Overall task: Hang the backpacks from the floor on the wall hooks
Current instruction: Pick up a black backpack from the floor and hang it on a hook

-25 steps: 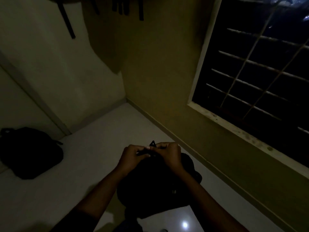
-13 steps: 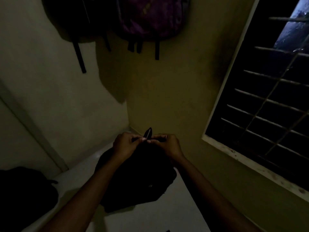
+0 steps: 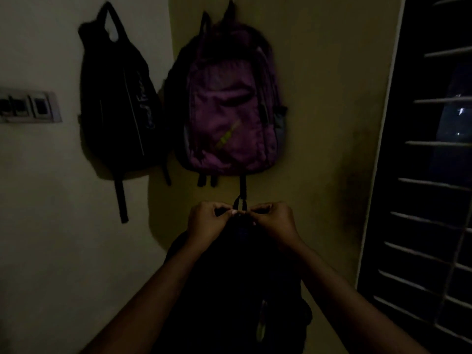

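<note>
The dark backpack was held up by its top loop, pinched by left hand and right hand; the loop could be slipped from so thin a pinch

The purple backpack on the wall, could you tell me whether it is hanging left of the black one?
No, the purple backpack hangs to the right of the black backpack.

Dark backpack lifted off floor, now raised before wall; both hands higher, pinching top loop just below purple backpack.
</note>
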A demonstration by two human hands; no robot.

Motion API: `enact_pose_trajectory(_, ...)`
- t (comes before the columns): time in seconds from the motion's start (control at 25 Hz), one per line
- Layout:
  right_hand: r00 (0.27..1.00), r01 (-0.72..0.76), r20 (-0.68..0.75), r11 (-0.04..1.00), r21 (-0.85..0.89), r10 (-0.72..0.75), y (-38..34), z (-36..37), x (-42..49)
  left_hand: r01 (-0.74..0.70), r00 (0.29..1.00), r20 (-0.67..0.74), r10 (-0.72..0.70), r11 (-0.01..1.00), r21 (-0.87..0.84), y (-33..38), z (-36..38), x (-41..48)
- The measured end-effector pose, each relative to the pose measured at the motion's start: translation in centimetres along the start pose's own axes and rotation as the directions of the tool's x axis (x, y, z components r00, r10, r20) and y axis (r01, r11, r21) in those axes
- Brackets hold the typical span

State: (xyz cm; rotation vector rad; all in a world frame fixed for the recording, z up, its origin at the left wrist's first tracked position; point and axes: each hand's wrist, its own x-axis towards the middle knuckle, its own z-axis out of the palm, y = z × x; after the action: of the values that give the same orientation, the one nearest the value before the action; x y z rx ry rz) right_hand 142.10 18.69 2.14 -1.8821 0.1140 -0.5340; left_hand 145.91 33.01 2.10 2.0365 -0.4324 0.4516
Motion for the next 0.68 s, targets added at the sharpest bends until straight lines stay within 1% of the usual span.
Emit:
enact_pose_trajectory(0.12,0.993,0.105,-0.055,0.994,-0.027,-0.106,-2.3,-2.1,5.0,-0.102,0.992,-0.080,0.098,0.994,-0.046,2.5,1.1,5.6)
enact_pose_trajectory(0.28,0.953,0.244,-0.168,0.968,-0.062,-0.252,-5.2,-5.0,11.4,-0.214,0.968,-0.152,0.200,0.973,-0.082,7.0,2.4,12.2)
enact_pose_trajectory(0.36,0.924,0.288,-0.224,0.949,-0.130,-0.311,-6.9,-6.7,14.2,-0.272,0.950,-0.185,0.250,0.957,-0.102,9.2,3.2,15.3)
enact_pose_trajectory(0.52,0.843,0.354,-0.328,0.898,-0.260,-0.427,-11.3,-10.6,19.5,-0.364,0.920,-0.227,0.320,0.912,-0.189,14.0,4.9,22.7)
enact_pose_trajectory(0.68,0.719,0.376,-0.456,0.845,-0.380,-0.525,-15.6,-14.7,25.0,-0.462,0.876,-0.275,0.395,0.852,-0.248,20.2,6.5,29.4)
